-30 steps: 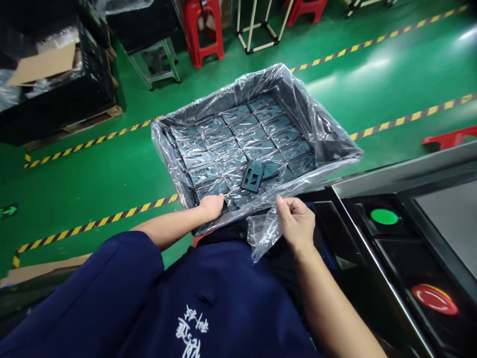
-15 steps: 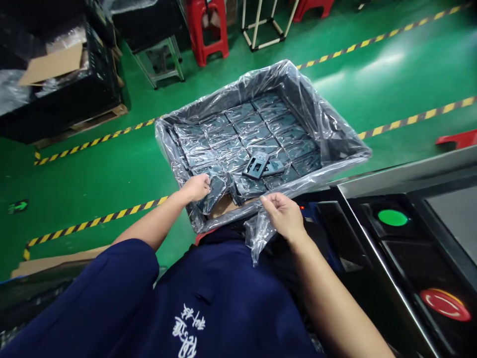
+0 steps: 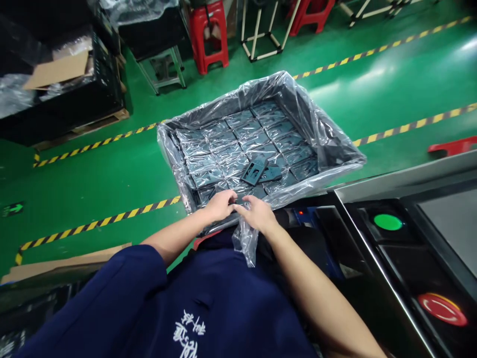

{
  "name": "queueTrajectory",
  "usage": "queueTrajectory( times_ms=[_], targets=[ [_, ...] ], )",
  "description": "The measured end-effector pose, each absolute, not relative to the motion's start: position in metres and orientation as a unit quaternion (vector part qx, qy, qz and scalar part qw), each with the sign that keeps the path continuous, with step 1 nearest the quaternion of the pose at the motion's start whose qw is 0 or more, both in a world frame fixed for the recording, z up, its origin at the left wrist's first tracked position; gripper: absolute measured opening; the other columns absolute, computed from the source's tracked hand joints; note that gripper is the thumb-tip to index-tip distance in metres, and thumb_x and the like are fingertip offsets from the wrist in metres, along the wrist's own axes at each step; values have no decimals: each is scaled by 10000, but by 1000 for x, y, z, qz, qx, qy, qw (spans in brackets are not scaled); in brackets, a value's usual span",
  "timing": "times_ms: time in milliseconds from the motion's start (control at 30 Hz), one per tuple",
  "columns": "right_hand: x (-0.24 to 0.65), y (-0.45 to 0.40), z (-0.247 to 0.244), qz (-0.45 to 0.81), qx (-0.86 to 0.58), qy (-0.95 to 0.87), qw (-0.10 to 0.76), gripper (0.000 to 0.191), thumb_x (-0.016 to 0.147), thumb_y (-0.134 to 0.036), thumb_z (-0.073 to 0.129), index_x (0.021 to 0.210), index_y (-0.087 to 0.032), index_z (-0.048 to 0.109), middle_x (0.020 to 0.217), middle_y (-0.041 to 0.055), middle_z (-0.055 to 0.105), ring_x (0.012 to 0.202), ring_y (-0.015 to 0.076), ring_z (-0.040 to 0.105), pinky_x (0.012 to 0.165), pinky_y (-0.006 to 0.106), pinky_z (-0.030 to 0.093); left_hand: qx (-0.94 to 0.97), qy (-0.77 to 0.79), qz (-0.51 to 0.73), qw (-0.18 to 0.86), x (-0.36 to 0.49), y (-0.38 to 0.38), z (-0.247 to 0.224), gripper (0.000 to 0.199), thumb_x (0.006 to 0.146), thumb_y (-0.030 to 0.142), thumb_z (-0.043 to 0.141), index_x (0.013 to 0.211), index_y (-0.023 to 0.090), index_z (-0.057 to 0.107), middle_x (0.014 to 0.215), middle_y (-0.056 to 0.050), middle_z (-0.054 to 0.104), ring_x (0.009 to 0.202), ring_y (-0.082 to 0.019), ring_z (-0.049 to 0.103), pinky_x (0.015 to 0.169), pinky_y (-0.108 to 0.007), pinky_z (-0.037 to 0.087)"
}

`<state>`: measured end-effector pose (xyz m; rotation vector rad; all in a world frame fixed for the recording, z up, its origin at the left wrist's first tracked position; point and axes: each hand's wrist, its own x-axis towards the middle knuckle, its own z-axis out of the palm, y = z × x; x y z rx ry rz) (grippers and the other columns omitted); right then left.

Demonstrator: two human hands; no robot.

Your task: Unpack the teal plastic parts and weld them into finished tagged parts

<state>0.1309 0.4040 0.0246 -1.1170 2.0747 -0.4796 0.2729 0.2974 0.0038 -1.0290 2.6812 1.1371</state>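
A black bin (image 3: 298,109) lined with clear plastic film (image 3: 331,134) stands in front of me. Inside lie rows of dark flat pieces wrapped in clear plastic (image 3: 238,129). Two bare dark plates with cut-outs (image 3: 254,172) rest on top, one overlapping the other. At the bin's near edge my left hand (image 3: 220,206) is closed, fingertips curled; what it grips is hidden. Right beside it, almost touching, my right hand (image 3: 260,215) pinches clear plastic, and a crumpled plastic bag (image 3: 246,243) hangs below its fingers.
To the right is a machine panel with a green button (image 3: 388,222) and a red emergency stop button (image 3: 442,308). Red stools (image 3: 209,40) and a pipe frame (image 3: 261,37) stand beyond the bin. Far left, a black crate (image 3: 108,84) holds cardboard and plastic. Yellow-black tape marks the green floor.
My left hand has moved right and nearer, and the wrapped dark piece it was tilting now lies lower in the bin's near corner. My right hand has come left with the plastic, close to the left.
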Motion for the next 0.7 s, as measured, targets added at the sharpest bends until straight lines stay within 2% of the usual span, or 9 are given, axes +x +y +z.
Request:
queueTrajectory(
  times_ms=[33,100,200,300,400,467,533,600,700],
  targets=[
    [132,406,23,-172,-435,814,345,402,810,-505,638,1087,-217,677,959,85,725,888,252,661,783,338,466,-365,874,321,18,272,300,0,288,807,210,634,1093,197,599,1132,-77,646,1067,-213,593,959,-338,462],
    [132,411,20,-167,-434,825,321,332,844,-446,610,1085,-227,676,949,75,729,883,245,663,790,336,460,-426,875,228,16,271,299,-7,512,771,264,710,1245,179,537,1342,-143,525,1259,-277,478,1068,-391,379],
    [130,418,17,-169,-440,826,310,296,854,-421,598,1063,-228,682,869,55,723,826,229,661,768,325,456,-455,863,192,109,271,286,-9,879,702,374,792,1429,143,356,1427,-204,432,1326,-339,417,1091,-420,344],
    [128,422,18,-173,-443,822,313,289,852,-424,603,1053,-233,684,829,40,714,799,214,655,753,310,451,-457,843,207,193,274,280,-9,928,717,442,774,1468,166,302,1382,-203,473,1248,-335,502,1017,-397,412],
    [127,424,20,-179,-447,816,320,283,858,-421,596,1054,-235,680,796,34,708,785,211,653,737,302,444,-422,866,178,199,282,288,-12,957,674,478,800,1471,230,332,1545,-222,263,1365,-401,366,1047,-464,383],
    [127,424,23,-179,-450,813,324,274,864,-409,586,1052,-233,678,787,32,705,775,212,652,735,304,440,-355,903,148,191,287,297,-17,880,649,437,826,1414,246,437,1607,-186,135,1450,-427,182,1115,-524,285],
    [127,424,25,-179,-453,811,324,261,864,-397,582,1045,-234,678,785,30,703,771,212,651,739,305,440,-296,929,120,186,288,303,-21,607,711,351,783,1272,234,583,1600,-145,197,1472,-396,121,1152,-532,209],
    [126,424,26,-179,-452,811,325,249,857,-394,588,1030,-241,682,770,25,698,758,211,648,733,305,441,-275,937,107,186,285,304,-23,316,795,280,687,1103,208,679,1503,-140,375,1429,-355,246,1134,-500,257],
    [122,427,24,-190,-446,812,326,235,840,-395,604,1004,-252,692,741,17,685,725,203,640,710,298,447,-281,930,136,193,278,297,-19,185,806,263,651,960,193,728,1268,-140,568,1256,-321,458,1023,-439,395]
  ],
)
